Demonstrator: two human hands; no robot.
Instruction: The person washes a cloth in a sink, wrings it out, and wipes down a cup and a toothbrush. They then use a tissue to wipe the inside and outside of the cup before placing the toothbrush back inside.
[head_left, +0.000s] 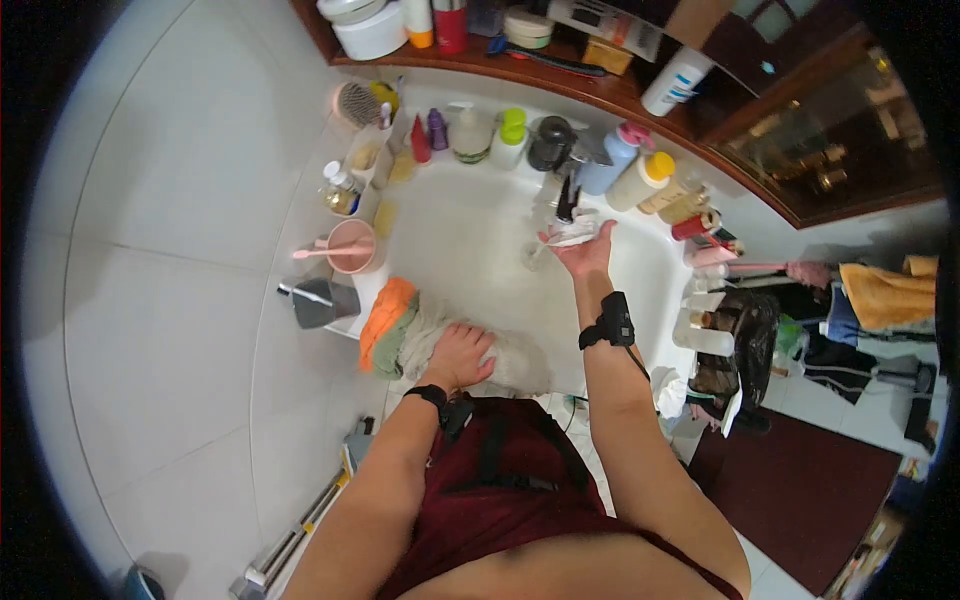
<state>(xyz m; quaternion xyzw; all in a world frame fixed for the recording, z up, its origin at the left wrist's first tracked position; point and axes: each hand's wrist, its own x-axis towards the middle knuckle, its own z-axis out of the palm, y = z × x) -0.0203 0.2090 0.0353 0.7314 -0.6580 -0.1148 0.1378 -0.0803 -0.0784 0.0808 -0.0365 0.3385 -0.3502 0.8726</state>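
My left hand [462,355] lies over a pale, wet-looking cloth [425,330] at the sink's near left edge, its fingers curled onto the fabric. Part of that cloth hangs down into the white sink [450,240]. Beneath the tap [568,195], my right hand [585,258] is turned palm up and holds a crumpled white piece of cloth or tissue [573,233]. Its thumb stands out to the side. Beside the pale cloth, an orange cloth [388,305] and a green cloth [395,345] lie on the rim.
Bottles line the sink's back rim, among them a blue bottle [608,165] and a yellow-capped bottle [642,182]. Along the left rim stand a pink cup [352,246] and a grey cup [325,305] with toothbrushes. Above hangs a wooden cabinet [620,92].
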